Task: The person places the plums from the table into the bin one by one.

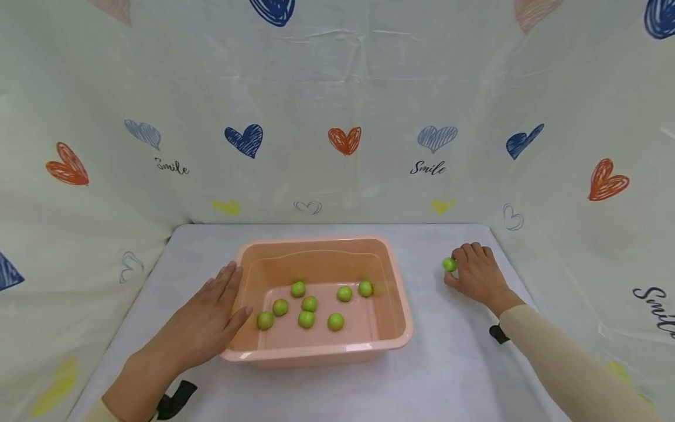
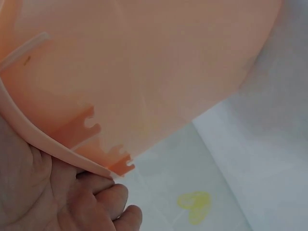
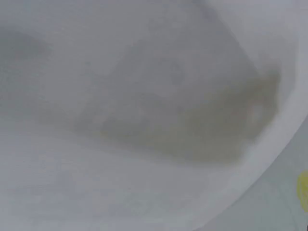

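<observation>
A pink plastic basin (image 1: 327,356) stands on the table, with several small round green balls (image 1: 335,322) on its floor. My left hand (image 1: 208,313) rests on the basin's left rim, fingers straight and thumb over the edge. In the left wrist view, the palm and fingers (image 2: 113,199) lie against the rim, and the basin's outer wall (image 2: 159,72) fills much of the picture. Right of the basin, my right hand (image 1: 477,272) pinches one green ball (image 1: 449,264) between thumb and fingers, low over the table. The right wrist view shows neither hand nor ball.
A white cloth covers the table (image 1: 437,375). Behind it and at both sides hangs a pale sheet (image 1: 379,88) printed with hearts and words. Black straps (image 1: 176,400) show at both wrists. The right wrist view is mostly blurred white tabletop (image 3: 120,183) with shadow.
</observation>
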Tool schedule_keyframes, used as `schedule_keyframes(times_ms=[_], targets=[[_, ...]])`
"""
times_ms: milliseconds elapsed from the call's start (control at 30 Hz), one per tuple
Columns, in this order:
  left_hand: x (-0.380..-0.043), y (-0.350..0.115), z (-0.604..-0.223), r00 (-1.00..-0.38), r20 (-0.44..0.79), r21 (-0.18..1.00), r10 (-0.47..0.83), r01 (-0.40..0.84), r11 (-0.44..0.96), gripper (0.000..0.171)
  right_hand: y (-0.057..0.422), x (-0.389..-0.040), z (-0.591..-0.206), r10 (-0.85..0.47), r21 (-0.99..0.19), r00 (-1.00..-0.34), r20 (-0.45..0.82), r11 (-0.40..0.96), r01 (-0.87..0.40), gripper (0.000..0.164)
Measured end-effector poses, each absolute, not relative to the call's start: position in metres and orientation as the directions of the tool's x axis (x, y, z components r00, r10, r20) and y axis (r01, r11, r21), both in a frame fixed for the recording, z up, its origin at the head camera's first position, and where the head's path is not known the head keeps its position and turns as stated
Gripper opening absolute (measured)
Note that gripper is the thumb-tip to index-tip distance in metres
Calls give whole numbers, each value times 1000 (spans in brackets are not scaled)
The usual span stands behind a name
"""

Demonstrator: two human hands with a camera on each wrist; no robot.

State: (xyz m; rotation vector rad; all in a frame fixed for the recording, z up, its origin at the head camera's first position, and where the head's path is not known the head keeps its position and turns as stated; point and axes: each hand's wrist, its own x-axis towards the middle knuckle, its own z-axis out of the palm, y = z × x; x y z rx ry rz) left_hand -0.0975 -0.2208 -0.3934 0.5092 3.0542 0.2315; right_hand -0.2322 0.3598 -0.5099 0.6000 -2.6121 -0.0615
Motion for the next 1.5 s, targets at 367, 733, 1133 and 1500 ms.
schedule_keyframes(times_ms=[367,733,1133,1500], targets=[[-99,-217,-392,-939,11,147,344,342,928,80,333,-241,-457,-471,170,-722,507,876,-452,39],[-101,-218,-391,-941,6,94,339,338,937,83,269,-249,-384,-532,167,-650,543,827,-537,36],[-98,-220,-391,-945,3,110,326,325,939,85,167,-255,-329,-616,177,-477,627,709,-682,30],[-97,-219,-391,-944,10,108,329,328,939,87,85,-241,-337,-666,161,-426,612,632,-758,31]])
